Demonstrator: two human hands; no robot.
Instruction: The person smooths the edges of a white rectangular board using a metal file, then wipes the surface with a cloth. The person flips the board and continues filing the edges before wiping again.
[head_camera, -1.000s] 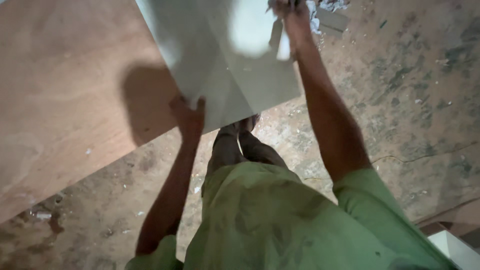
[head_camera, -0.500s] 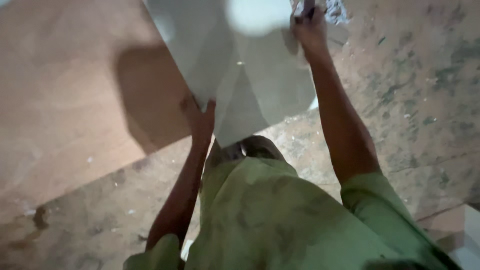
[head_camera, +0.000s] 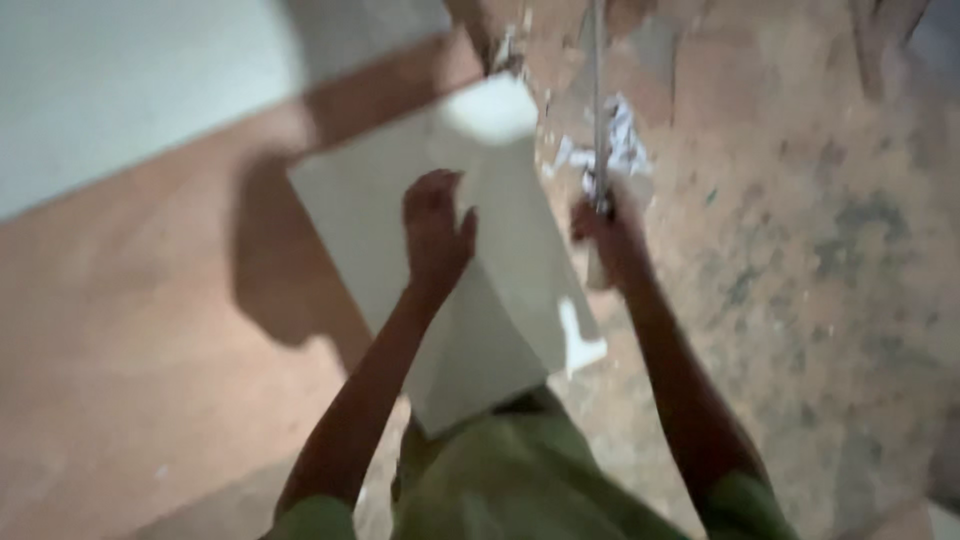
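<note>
Dusty concrete floor below; my left hand spreads flat on the stiff, brittle pale tile, right hand fisted round a thin metal rod; grip edges.

Panel lying centre, over the seam between wooden board at left and floor at right. Left hand resting on top of the panel. Right hand hanging just beside its right edge, gripping a thin rod running away ahead. Scraps sitting beyond, around the rod.
</note>
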